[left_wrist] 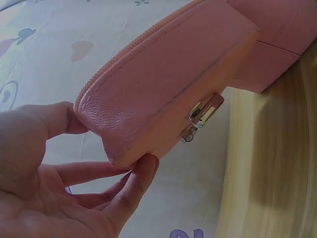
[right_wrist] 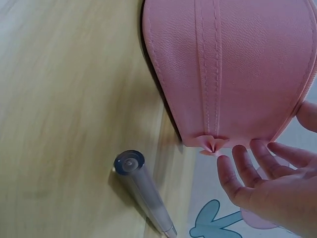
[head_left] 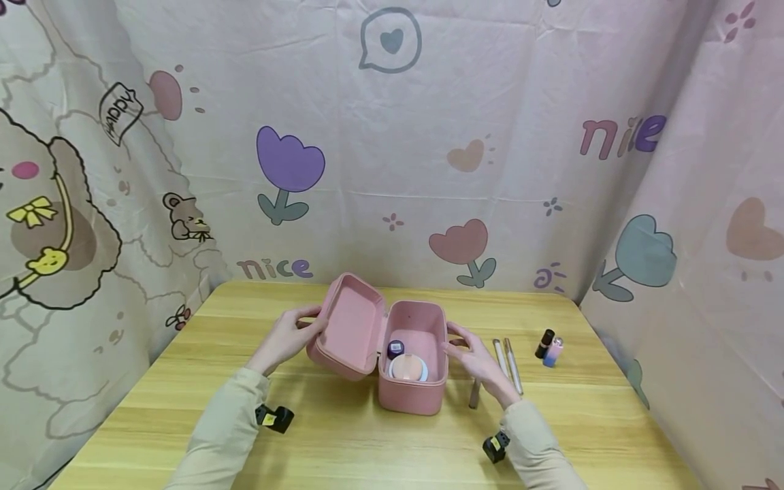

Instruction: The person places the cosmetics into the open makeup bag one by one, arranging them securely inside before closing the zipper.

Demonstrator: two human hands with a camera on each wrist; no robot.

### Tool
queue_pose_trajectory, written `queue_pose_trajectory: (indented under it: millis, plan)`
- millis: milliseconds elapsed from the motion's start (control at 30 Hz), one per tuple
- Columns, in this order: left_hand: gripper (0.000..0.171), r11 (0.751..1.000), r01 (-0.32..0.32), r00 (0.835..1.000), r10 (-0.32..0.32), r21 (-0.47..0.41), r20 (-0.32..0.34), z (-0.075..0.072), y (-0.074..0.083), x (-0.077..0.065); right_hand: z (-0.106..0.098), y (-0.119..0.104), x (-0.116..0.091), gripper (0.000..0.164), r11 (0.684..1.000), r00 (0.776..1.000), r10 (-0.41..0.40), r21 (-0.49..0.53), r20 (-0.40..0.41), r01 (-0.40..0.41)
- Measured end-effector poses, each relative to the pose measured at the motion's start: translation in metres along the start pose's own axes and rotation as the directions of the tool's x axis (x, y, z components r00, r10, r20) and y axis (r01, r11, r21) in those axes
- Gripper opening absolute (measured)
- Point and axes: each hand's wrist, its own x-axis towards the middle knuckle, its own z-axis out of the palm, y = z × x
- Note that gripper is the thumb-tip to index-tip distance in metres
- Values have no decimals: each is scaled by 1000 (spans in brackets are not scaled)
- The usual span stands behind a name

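A pink makeup case (head_left: 412, 398) stands unzipped on the wooden table, its lid (head_left: 352, 320) swung out to the left. My left hand (head_left: 286, 337) pinches the lid's outer edge; in the left wrist view, thumb and fingers span the corner near a gold-coloured clasp (left_wrist: 200, 116). At the right wall, my right hand (head_left: 480, 357) holds the case by its upper rim, the thumb at the zipper edge and fingers along the outside (right_wrist: 277, 183). Inside the case lie a small dark-lidded jar (head_left: 395, 349) and a round powder compact or puff (head_left: 409, 368).
Right of the case, a slim greyish tube (head_left: 474, 395) lies beneath my right hand. Two slender pale sticks, perhaps brushes (head_left: 513, 367), lie beyond it. Farther right are a black lipstick-like tube (head_left: 544, 344) and a pink-blue one (head_left: 553, 352). A patterned curtain (head_left: 380, 204) borders the table.
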Motion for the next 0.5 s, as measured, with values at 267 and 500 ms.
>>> queue_pose_trajectory:
  millis: [267, 500]
  plan:
    - [51, 1000, 5, 1000, -5, -5, -5, 1, 0, -2, -1, 3, -7, 56, 999, 996, -17, -35, -93, 13]
    - [51, 1000, -1, 1000, 1, -8, -5, 1, 0, -2, -13, 12, -9, 34, 970, 963, -78, -243, -258, 13]
